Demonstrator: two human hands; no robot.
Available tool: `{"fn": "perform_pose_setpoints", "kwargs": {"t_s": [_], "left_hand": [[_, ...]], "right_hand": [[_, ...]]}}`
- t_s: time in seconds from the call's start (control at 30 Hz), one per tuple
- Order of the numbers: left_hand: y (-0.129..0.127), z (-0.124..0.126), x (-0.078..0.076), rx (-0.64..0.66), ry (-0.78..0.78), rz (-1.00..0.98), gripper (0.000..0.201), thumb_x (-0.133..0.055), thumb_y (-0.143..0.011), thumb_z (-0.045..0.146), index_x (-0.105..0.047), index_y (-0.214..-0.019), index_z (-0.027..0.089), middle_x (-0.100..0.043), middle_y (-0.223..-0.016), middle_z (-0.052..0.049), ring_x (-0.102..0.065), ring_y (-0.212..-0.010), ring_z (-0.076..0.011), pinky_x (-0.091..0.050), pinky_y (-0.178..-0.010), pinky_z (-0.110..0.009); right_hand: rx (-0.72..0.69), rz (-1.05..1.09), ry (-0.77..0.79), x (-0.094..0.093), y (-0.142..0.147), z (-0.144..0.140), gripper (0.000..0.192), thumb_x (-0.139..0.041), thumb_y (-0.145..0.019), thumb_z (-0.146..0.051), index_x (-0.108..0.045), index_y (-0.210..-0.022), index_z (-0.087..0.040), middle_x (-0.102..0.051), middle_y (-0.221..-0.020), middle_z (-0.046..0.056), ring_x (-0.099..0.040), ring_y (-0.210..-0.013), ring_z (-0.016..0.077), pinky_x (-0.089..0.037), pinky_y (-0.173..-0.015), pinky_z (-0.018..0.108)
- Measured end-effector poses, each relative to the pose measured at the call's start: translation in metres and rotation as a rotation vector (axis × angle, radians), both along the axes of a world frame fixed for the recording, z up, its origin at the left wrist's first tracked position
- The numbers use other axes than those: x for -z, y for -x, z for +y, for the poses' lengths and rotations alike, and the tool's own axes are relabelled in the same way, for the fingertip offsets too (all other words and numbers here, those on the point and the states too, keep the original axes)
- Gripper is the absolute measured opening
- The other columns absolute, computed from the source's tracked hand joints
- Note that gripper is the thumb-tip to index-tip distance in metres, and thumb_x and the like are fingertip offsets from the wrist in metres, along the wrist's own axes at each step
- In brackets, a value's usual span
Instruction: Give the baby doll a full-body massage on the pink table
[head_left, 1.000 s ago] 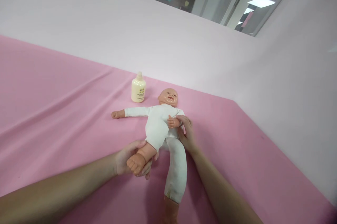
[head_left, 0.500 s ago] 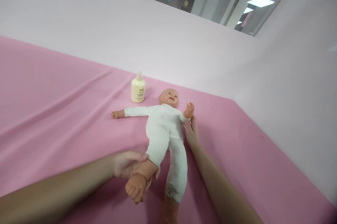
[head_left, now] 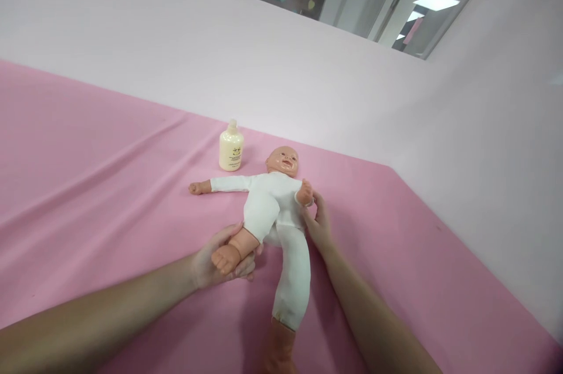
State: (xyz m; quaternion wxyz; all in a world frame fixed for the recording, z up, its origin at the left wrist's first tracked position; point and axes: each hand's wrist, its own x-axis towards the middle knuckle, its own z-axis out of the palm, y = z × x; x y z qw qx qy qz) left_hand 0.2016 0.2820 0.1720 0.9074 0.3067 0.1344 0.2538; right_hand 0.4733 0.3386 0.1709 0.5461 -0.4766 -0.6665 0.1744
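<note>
Person's L arm [head_left: 109, 309], bare, runs from near L edge, slanting far & R; L hand [head_left: 211, 259] is part palm-up, thumb on top, fingers curled beneath. R arm [head_left: 373, 309], also bare, slants far & L from near R; R hand [head_left: 321, 226], slightly farther, points far, thumb & fingers in a grip.

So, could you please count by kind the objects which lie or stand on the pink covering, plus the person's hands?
Baby doll with white fabric body: 1
Pale-yellow, round-shouldered bottle: 1
Bare hands, the left hand and the right hand: 2
Total: 4
</note>
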Motion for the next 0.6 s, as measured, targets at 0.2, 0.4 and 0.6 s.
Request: {"fn": "perform_pose_setpoints", "kwargs": {"t_s": [0.2, 0.4, 0.6], "left_hand": [[-0.0016, 0.0014, -0.0012, -0.027, 0.043, 0.030, 0.064, -0.045, -0.084, 0.072, -0.066, -0.084, 0.011, -0.043, -0.043, 0.003, -0.034, -0.045, -0.0127, -0.042, -0.067, -0.035], [-0.0021, 0.0021, -0.0007, -0.010, 0.035, 0.033, 0.067, -0.039, -0.086, 0.073, -0.066, -0.084, 0.011, -0.043, -0.043, 0.003, -0.035, -0.045, -0.0132, -0.041, -0.067, -0.036], [-0.0014, 0.0030, 0.0025, -0.027, 0.036, 0.040, 0.068, -0.039, -0.086, 0.073, -0.067, -0.088, 0.011, -0.043, -0.042, 0.004, -0.037, -0.045, -0.0142, -0.042, -0.068, -0.037]], "right_hand": [[-0.051, -0.207, -0.159, -0.0047, 0.0010, -0.0006, 0.036, -0.059, -0.089, -0.025, -0.059, -0.126, -0.028, -0.063, -0.128, 0.008, -0.054, -0.125, 0.0254, -0.042, -0.109, 0.050], [-0.077, -0.316, -0.215, -0.0074, 0.0023, 0.0019, 0.036, -0.058, -0.088, -0.021, -0.063, -0.123, -0.028, -0.064, -0.124, 0.008, -0.056, -0.122, 0.0255, -0.044, -0.107, 0.049], [-0.091, -0.346, -0.232, -0.0079, 0.0013, 0.0017, 0.040, -0.059, -0.087, -0.018, -0.063, -0.125, -0.029, -0.064, -0.126, 0.008, -0.055, -0.123, 0.0256, -0.044, -0.107, 0.049]]}}
